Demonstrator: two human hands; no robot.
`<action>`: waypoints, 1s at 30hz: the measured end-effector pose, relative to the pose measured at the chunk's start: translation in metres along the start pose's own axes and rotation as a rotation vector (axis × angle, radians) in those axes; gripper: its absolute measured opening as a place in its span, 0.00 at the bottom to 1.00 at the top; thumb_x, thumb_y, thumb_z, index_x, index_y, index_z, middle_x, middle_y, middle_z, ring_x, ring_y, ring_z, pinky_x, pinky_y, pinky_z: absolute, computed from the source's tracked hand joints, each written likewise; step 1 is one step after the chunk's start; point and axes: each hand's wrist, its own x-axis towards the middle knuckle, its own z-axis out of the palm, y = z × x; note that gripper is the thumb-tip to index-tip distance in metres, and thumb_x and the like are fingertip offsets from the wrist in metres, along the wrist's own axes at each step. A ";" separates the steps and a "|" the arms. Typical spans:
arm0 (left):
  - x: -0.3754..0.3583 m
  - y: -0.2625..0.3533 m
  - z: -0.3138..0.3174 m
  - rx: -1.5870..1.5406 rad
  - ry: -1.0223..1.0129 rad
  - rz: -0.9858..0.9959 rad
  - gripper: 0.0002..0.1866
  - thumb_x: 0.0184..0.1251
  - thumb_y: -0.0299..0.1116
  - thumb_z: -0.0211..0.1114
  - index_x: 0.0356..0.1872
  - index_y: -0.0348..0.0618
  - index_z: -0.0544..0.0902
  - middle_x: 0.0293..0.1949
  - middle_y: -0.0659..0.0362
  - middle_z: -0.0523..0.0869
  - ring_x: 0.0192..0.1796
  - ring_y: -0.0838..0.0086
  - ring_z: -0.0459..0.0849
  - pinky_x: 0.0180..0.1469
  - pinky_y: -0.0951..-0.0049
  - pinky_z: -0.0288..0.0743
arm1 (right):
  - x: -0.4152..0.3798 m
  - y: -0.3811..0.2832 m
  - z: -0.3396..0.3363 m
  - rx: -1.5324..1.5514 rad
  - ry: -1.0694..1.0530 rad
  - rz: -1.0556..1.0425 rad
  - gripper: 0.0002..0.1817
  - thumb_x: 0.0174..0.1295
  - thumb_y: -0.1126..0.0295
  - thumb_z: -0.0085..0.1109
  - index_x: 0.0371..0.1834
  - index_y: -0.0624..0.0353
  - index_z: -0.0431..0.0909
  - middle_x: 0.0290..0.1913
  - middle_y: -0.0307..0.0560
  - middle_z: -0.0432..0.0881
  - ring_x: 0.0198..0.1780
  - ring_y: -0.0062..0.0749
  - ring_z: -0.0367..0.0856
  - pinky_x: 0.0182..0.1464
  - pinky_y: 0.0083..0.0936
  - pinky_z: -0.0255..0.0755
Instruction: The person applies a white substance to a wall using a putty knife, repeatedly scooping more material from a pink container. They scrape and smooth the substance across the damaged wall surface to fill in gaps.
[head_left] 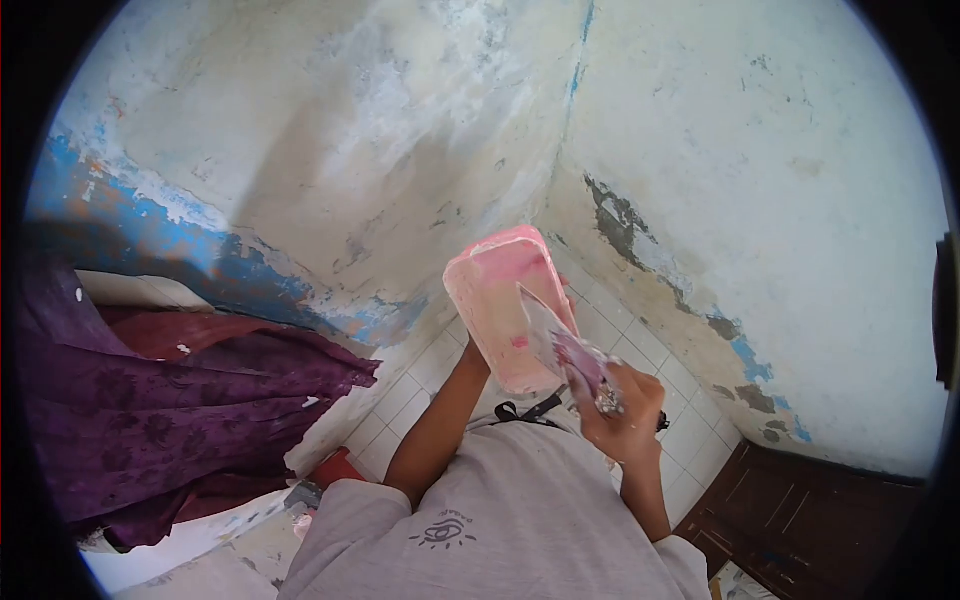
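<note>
A pink plastic tub (463, 290), its inside smeared with pale filler, is held tilted in front of my chest. My left hand (568, 290) supports it from beneath; most of that hand is hidden behind the tub, with fingertips showing at the far right edge. In my right hand (622, 412) a putty knife (541, 330) is gripped by its handle, fingers closed around it. The blade, coated with whitish paste, reaches over the tub's opening. Paste also marks the right hand's knuckles.
Two walls with peeling paint meet at a corner ahead; the right wall has a rough grey patch (615, 222). Purple cloth (180, 410) drapes at left above a red object (337, 468). White floor tiles (408, 393) lie below, and dark brown cabinetry (790, 520) stands at lower right.
</note>
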 end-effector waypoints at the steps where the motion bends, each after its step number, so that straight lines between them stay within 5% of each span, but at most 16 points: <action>1: 0.003 -0.008 -0.014 -0.016 0.077 0.061 0.35 0.76 0.57 0.57 0.75 0.46 0.66 0.66 0.46 0.77 0.66 0.49 0.77 0.62 0.41 0.78 | -0.001 0.006 0.002 -0.018 -0.025 0.005 0.20 0.50 0.80 0.72 0.49 0.65 0.84 0.32 0.51 0.87 0.25 0.43 0.85 0.28 0.32 0.76; 5: 0.016 -0.031 -0.043 -0.071 0.226 0.206 0.35 0.76 0.57 0.57 0.75 0.45 0.66 0.67 0.45 0.76 0.66 0.46 0.77 0.60 0.37 0.80 | 0.015 0.026 0.012 -0.060 -0.046 0.039 0.17 0.55 0.82 0.66 0.49 0.66 0.82 0.29 0.55 0.85 0.24 0.48 0.83 0.27 0.34 0.74; 9: 0.010 -0.035 -0.080 0.158 0.381 0.326 0.34 0.78 0.59 0.54 0.75 0.47 0.67 0.69 0.50 0.75 0.67 0.52 0.76 0.66 0.46 0.76 | 0.026 0.038 0.017 -0.143 -0.127 0.077 0.20 0.53 0.81 0.65 0.53 0.67 0.80 0.29 0.58 0.84 0.22 0.50 0.82 0.26 0.38 0.74; 12: 0.000 -0.035 -0.095 0.455 0.454 0.397 0.38 0.79 0.66 0.46 0.78 0.51 0.63 0.72 0.55 0.71 0.71 0.61 0.73 0.73 0.53 0.70 | 0.034 0.043 0.028 -0.137 -0.152 0.096 0.23 0.53 0.82 0.63 0.55 0.67 0.78 0.29 0.60 0.84 0.22 0.52 0.82 0.26 0.40 0.73; 14: -0.004 -0.030 -0.109 0.335 0.458 0.410 0.42 0.77 0.72 0.40 0.79 0.53 0.61 0.75 0.56 0.68 0.73 0.61 0.71 0.75 0.54 0.67 | 0.037 0.052 0.042 -0.103 -0.131 0.126 0.25 0.52 0.82 0.62 0.57 0.67 0.77 0.29 0.62 0.83 0.23 0.53 0.83 0.26 0.41 0.73; 20: 0.014 0.002 -0.126 0.226 0.435 0.272 0.51 0.69 0.82 0.32 0.81 0.55 0.58 0.78 0.56 0.63 0.76 0.58 0.66 0.78 0.50 0.61 | 0.061 0.067 0.068 -0.034 -0.095 0.251 0.31 0.53 0.86 0.57 0.65 0.69 0.73 0.29 0.65 0.83 0.25 0.61 0.83 0.29 0.45 0.74; 23: 0.014 0.011 -0.146 0.158 0.428 0.226 0.53 0.66 0.83 0.33 0.81 0.54 0.58 0.78 0.55 0.64 0.77 0.58 0.65 0.78 0.49 0.60 | 0.078 0.062 0.074 0.036 -0.085 0.373 0.28 0.51 0.87 0.55 0.60 0.71 0.73 0.38 0.68 0.84 0.34 0.66 0.84 0.37 0.49 0.79; 27: 0.003 0.026 -0.198 0.167 0.432 0.152 0.59 0.58 0.88 0.35 0.80 0.52 0.58 0.77 0.54 0.65 0.75 0.57 0.67 0.77 0.49 0.63 | 0.091 0.055 0.084 0.068 -0.077 0.489 0.28 0.53 0.88 0.53 0.62 0.71 0.73 0.37 0.71 0.83 0.34 0.68 0.84 0.38 0.48 0.77; 30: 0.009 0.045 -0.184 -0.071 0.241 0.080 0.63 0.53 0.90 0.37 0.80 0.51 0.59 0.76 0.52 0.66 0.74 0.58 0.69 0.75 0.50 0.67 | 0.096 0.053 0.093 0.099 -0.047 0.577 0.27 0.53 0.88 0.53 0.61 0.70 0.73 0.34 0.70 0.83 0.34 0.67 0.84 0.37 0.46 0.77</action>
